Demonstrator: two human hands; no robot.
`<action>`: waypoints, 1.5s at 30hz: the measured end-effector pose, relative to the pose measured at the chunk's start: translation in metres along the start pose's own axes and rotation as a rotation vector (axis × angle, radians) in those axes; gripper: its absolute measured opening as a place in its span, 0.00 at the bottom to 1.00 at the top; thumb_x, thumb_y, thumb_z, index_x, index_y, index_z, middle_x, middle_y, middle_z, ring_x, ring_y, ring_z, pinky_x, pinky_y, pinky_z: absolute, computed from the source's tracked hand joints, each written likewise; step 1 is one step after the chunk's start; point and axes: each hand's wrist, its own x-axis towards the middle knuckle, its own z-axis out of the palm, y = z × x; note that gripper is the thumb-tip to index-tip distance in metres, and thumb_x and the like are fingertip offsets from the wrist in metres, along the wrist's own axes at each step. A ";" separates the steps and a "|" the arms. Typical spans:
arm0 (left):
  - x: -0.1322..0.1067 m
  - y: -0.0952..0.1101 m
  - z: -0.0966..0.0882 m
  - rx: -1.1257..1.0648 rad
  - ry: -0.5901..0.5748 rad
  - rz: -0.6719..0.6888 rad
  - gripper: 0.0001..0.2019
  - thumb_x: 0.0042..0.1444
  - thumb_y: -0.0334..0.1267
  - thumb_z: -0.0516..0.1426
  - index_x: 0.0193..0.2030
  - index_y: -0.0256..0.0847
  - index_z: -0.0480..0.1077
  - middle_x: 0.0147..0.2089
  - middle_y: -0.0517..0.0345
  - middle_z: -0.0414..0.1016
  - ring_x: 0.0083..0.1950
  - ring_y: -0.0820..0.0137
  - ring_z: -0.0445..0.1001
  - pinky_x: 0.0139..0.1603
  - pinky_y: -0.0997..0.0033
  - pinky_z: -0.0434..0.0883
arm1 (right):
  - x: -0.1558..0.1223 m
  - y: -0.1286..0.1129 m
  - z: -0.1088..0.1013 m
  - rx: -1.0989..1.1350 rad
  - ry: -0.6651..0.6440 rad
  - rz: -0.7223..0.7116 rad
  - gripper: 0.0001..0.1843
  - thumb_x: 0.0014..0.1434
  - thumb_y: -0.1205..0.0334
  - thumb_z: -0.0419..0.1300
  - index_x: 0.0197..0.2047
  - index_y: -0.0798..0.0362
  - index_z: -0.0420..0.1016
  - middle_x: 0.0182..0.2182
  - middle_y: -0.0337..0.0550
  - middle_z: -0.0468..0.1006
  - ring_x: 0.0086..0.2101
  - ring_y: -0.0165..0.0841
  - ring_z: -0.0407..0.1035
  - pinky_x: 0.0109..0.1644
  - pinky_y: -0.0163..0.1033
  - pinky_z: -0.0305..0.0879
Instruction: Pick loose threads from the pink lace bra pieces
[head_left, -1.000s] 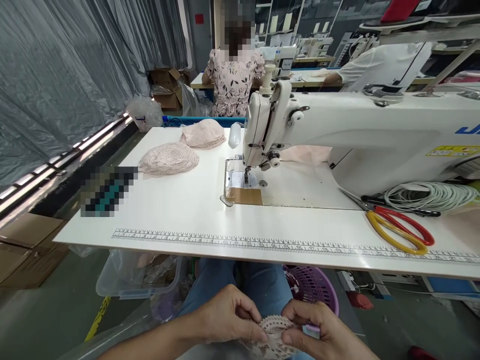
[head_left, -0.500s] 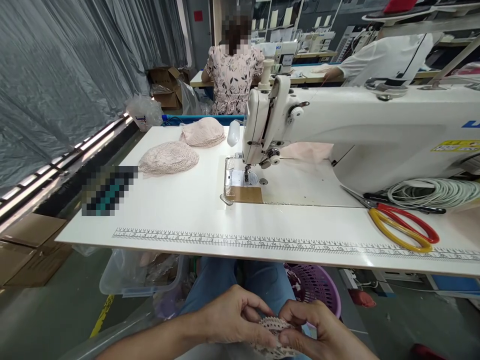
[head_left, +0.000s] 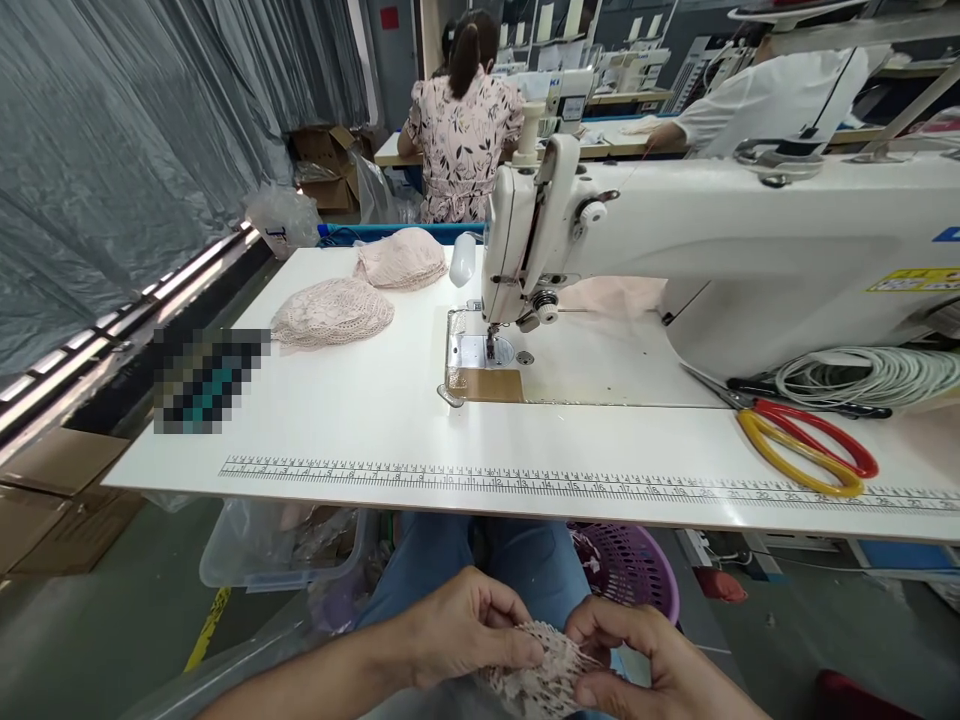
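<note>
Over my lap, below the table's front edge, a piece of beige lace fabric [head_left: 546, 672] is held between my two hands. My left hand [head_left: 469, 630] pinches its left side between thumb and fingers. On the right side, my right hand [head_left: 630, 650] grips it the same way. The lower part of the lace runs out of view at the bottom. On the table lie a pile of pale pink lace pieces [head_left: 334, 314] and a second pink pile [head_left: 403, 258] behind it. A white sewing machine [head_left: 720, 220] stands at centre right.
Scissors [head_left: 806, 450] with red and yellow handles lie at the table's right, beside a coil of pale cord [head_left: 862, 375]. A printed ruler [head_left: 480, 477] runs along the front edge. Below are a clear plastic bin [head_left: 285, 550] and a purple basket [head_left: 637, 570]. Two people sit ahead.
The lace between my hands has been turned and spread, so more of its surface shows. My right hand has shifted slightly right. The view has tilted a little.
</note>
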 end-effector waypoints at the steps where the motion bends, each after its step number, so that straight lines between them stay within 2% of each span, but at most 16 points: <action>1: 0.000 0.000 0.000 -0.011 0.004 -0.002 0.28 0.28 0.57 0.68 0.27 0.32 0.73 0.21 0.63 0.66 0.23 0.80 0.61 0.25 0.78 0.57 | 0.001 0.001 0.001 0.007 0.001 -0.005 0.05 0.47 0.57 0.63 0.28 0.48 0.74 0.24 0.36 0.72 0.31 0.34 0.64 0.36 0.34 0.59; 5: -0.001 0.000 0.002 -0.039 0.015 0.009 0.29 0.27 0.58 0.68 0.29 0.31 0.74 0.22 0.63 0.68 0.23 0.80 0.62 0.25 0.78 0.58 | 0.004 0.006 0.004 0.037 -0.019 -0.034 0.07 0.48 0.57 0.63 0.27 0.51 0.73 0.22 0.34 0.64 0.28 0.31 0.59 0.33 0.33 0.54; 7: -0.001 -0.001 0.002 -0.050 0.021 0.016 0.30 0.28 0.57 0.68 0.31 0.31 0.75 0.23 0.62 0.70 0.24 0.80 0.64 0.26 0.78 0.59 | 0.006 0.009 0.003 0.060 -0.046 -0.051 0.10 0.51 0.54 0.62 0.27 0.52 0.72 0.22 0.34 0.64 0.28 0.31 0.57 0.33 0.34 0.53; 12: -0.002 -0.002 0.001 -0.077 0.011 0.016 0.27 0.29 0.53 0.69 0.32 0.33 0.77 0.24 0.60 0.72 0.24 0.79 0.65 0.28 0.78 0.61 | 0.012 0.019 -0.006 0.213 -0.224 -0.081 0.20 0.56 0.44 0.58 0.28 0.54 0.72 0.23 0.36 0.64 0.27 0.29 0.55 0.32 0.34 0.52; 16: -0.001 -0.001 0.000 -0.078 0.022 -0.012 0.26 0.28 0.53 0.69 0.31 0.33 0.78 0.24 0.60 0.72 0.25 0.79 0.65 0.28 0.77 0.61 | 0.013 0.023 -0.011 0.296 -0.294 -0.097 0.23 0.58 0.41 0.55 0.30 0.55 0.71 0.23 0.35 0.59 0.27 0.29 0.51 0.30 0.34 0.49; 19: 0.000 0.000 0.000 -0.092 0.028 -0.017 0.26 0.27 0.53 0.70 0.31 0.33 0.78 0.25 0.60 0.73 0.25 0.79 0.66 0.30 0.77 0.62 | 0.012 0.023 -0.012 0.269 -0.269 -0.076 0.27 0.57 0.36 0.51 0.30 0.54 0.72 0.23 0.36 0.57 0.26 0.30 0.51 0.30 0.34 0.51; 22: 0.000 0.000 -0.001 -0.099 0.022 -0.004 0.26 0.29 0.53 0.69 0.32 0.33 0.78 0.26 0.58 0.73 0.27 0.78 0.67 0.30 0.77 0.62 | 0.011 0.024 -0.013 0.209 -0.211 -0.069 0.34 0.53 0.28 0.47 0.29 0.52 0.74 0.22 0.38 0.60 0.26 0.32 0.54 0.30 0.35 0.56; 25: 0.000 -0.001 -0.001 -0.101 0.033 0.009 0.26 0.29 0.53 0.69 0.31 0.33 0.78 0.25 0.59 0.73 0.26 0.79 0.66 0.29 0.77 0.61 | 0.011 0.026 -0.011 0.240 -0.226 -0.098 0.36 0.47 0.24 0.50 0.30 0.52 0.74 0.24 0.39 0.63 0.27 0.33 0.55 0.32 0.35 0.57; 28: 0.000 -0.002 -0.001 -0.090 0.047 0.009 0.26 0.29 0.53 0.69 0.31 0.33 0.78 0.24 0.59 0.72 0.25 0.79 0.65 0.29 0.77 0.61 | 0.012 0.029 -0.006 0.245 -0.234 -0.080 0.34 0.35 0.27 0.62 0.30 0.51 0.72 0.26 0.36 0.64 0.30 0.33 0.56 0.34 0.34 0.55; 30: 0.000 -0.002 -0.001 -0.076 0.052 0.013 0.26 0.30 0.54 0.69 0.31 0.32 0.77 0.24 0.59 0.71 0.25 0.78 0.65 0.28 0.77 0.60 | 0.012 0.031 -0.001 0.219 -0.178 -0.051 0.30 0.35 0.33 0.68 0.29 0.51 0.72 0.27 0.35 0.64 0.31 0.33 0.56 0.34 0.33 0.53; 33: -0.001 -0.002 -0.001 -0.068 0.054 0.016 0.27 0.30 0.54 0.68 0.31 0.31 0.77 0.23 0.60 0.70 0.24 0.79 0.64 0.28 0.77 0.59 | 0.012 0.032 0.003 0.209 -0.120 -0.064 0.22 0.49 0.41 0.64 0.27 0.52 0.69 0.24 0.34 0.63 0.28 0.30 0.54 0.33 0.34 0.51; 35: 0.000 -0.001 0.001 -0.063 0.053 0.013 0.28 0.29 0.55 0.68 0.31 0.31 0.77 0.23 0.60 0.70 0.25 0.79 0.63 0.28 0.76 0.59 | 0.012 0.032 0.004 0.209 -0.142 -0.077 0.21 0.55 0.42 0.59 0.26 0.53 0.68 0.23 0.34 0.61 0.27 0.29 0.53 0.32 0.34 0.49; 38: 0.002 -0.002 0.004 -0.021 0.052 0.016 0.29 0.29 0.56 0.67 0.30 0.31 0.76 0.23 0.60 0.69 0.25 0.78 0.63 0.27 0.76 0.58 | 0.013 0.032 0.006 0.195 -0.161 -0.102 0.22 0.55 0.40 0.57 0.29 0.53 0.67 0.24 0.34 0.58 0.28 0.30 0.52 0.31 0.35 0.48; 42: 0.005 -0.004 0.007 0.079 0.057 0.061 0.27 0.36 0.56 0.64 0.31 0.30 0.76 0.20 0.63 0.64 0.22 0.80 0.57 0.24 0.76 0.54 | 0.017 0.032 0.012 0.151 -0.067 -0.122 0.24 0.54 0.39 0.57 0.26 0.53 0.62 0.23 0.33 0.55 0.27 0.29 0.50 0.30 0.35 0.46; 45: 0.003 -0.003 0.005 0.115 0.046 0.086 0.23 0.39 0.52 0.64 0.32 0.29 0.75 0.20 0.63 0.64 0.22 0.80 0.56 0.23 0.77 0.52 | 0.019 0.034 0.013 0.262 -0.052 -0.113 0.24 0.54 0.41 0.60 0.24 0.53 0.61 0.21 0.33 0.56 0.25 0.28 0.49 0.29 0.34 0.46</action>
